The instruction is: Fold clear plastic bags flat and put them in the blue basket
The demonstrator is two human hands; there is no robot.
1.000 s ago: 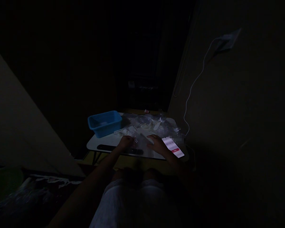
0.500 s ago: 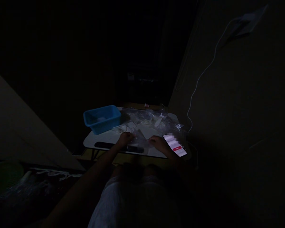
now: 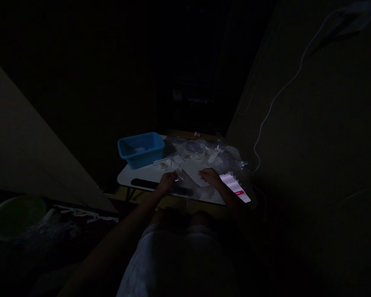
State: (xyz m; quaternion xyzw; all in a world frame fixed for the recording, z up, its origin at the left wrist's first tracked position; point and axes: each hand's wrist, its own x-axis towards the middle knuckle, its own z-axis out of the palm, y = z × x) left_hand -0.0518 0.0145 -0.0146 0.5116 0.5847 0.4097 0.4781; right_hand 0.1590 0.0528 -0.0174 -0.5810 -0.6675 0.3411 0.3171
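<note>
The room is very dark. A small white table stands in front of my knees. My left hand and my right hand rest on it, both with fingers closed on a thin clear plastic piece stretched between them. Small white packets lie just beyond my left hand. A heap of clear plastic bags lies at the table's far side. A lit phone lies right of my right hand.
A blue plastic tub stands at the table's far left corner. A white cable hangs down the wall on the right. A green bowl sits on the floor at the left. A dark strip runs along the table's near edge.
My hands have drawn a little further apart with the clear plastic piece between them. The camera has swung slightly left and down.
</note>
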